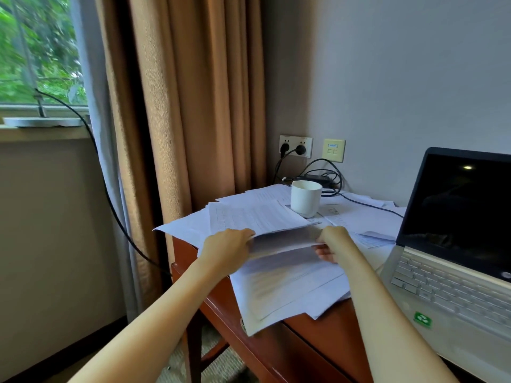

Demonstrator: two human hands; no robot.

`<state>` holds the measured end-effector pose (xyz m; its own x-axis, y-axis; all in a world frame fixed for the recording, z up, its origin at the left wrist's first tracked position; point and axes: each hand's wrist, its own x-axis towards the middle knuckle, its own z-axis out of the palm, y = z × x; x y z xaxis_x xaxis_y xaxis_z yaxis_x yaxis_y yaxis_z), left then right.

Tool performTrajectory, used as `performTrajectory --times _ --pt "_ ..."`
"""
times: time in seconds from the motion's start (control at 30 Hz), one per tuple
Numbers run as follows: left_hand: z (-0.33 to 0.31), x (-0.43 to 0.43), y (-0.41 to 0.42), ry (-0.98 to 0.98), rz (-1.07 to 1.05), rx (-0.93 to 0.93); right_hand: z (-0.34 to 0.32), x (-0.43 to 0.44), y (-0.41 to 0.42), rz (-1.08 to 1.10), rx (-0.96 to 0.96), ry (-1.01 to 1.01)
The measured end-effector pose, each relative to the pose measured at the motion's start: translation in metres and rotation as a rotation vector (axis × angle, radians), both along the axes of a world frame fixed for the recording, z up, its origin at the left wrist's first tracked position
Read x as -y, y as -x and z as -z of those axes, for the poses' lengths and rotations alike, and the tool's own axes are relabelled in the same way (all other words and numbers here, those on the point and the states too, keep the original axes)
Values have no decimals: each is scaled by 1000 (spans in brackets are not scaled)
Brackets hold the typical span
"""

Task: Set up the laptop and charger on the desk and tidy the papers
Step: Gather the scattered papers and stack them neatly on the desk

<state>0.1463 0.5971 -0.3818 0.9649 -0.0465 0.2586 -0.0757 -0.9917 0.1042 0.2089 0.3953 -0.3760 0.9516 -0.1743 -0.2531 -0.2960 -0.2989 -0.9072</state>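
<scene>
Presently: loose white printed paper sheets [290,283] strewn over the reddish-brown wooden desk [323,333]. The left hand [229,244] and right hand [330,243] each grasp an edge of a lifted sheaf. Open silver laptop [442,286], screen dark, at right. Black charger brick [315,178] behind a white ceramic mug [305,199] standing on the sheets.
</scene>
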Motion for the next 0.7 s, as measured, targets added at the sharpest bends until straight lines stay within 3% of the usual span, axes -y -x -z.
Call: performTrajectory --times 0.23,0.33,0.47,0.63,0.7 --pt "-3 21 18 -102 29 -84 -11 37 19 -101 -180 157" --pt "-5 28 23 -138 48 -87 -7 35 14 -48 -110 197" --pt "1 37 26 -179 92 -97 1 31 10 -46 50 399" --pt "8 39 26 -174 98 -81 -2 33 13 2 -16 -18" --pt "6 39 25 -142 75 -85 -4 32 14 -3 -48 45"
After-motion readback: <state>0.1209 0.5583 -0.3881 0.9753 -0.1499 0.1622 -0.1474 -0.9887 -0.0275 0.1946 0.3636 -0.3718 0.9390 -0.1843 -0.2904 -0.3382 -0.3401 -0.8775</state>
